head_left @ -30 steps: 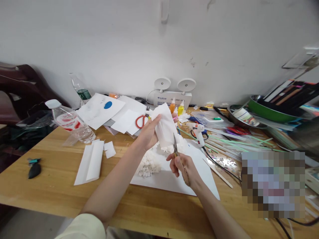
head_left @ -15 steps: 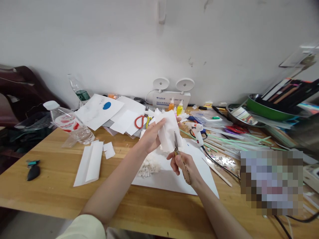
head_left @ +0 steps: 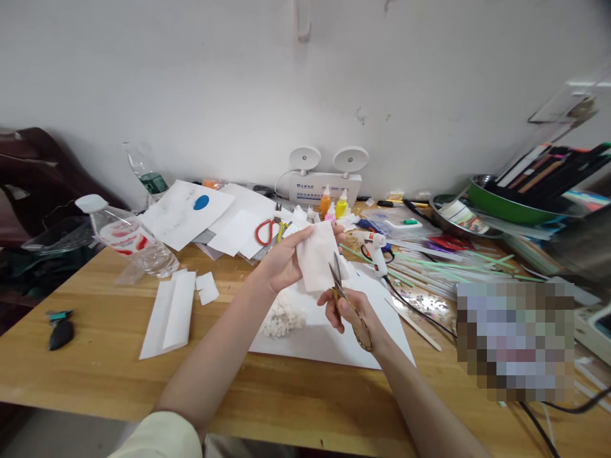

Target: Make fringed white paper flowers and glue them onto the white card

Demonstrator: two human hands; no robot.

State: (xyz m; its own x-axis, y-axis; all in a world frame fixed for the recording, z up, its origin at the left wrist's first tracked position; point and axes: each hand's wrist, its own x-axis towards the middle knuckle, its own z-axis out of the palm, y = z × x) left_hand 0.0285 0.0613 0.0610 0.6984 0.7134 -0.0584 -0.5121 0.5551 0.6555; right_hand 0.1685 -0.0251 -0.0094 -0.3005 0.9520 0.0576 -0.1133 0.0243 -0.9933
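My left hand (head_left: 288, 259) is closed on a soft white sheet, tissue-like paper (head_left: 317, 257), holding it up over the table. In my right hand (head_left: 353, 313) is a pair of scissors (head_left: 340, 286) with patterned, gold-coloured handles. Its blades are slightly apart and lie at the right edge of the tissue paper. Below my hands, a heap of small white scraps (head_left: 284, 314) rests on a large white sheet (head_left: 329, 346). My left fingers behind the tissue are mostly hidden.
Left on the wooden table (head_left: 109, 356) are folded paper (head_left: 168, 315), a water bottle (head_left: 136, 238) and a black clip-like object (head_left: 61, 332). Behind stand red-handled pliers (head_left: 265, 233) and paint bottles (head_left: 325, 202). A glue gun (head_left: 376, 251), plastic sticks and a green pan (head_left: 513, 207) lie right.
The tissue paper has dropped a little and now faces me flatter. The scissors' blades have opened slightly at its right edge. The view has shifted slightly.
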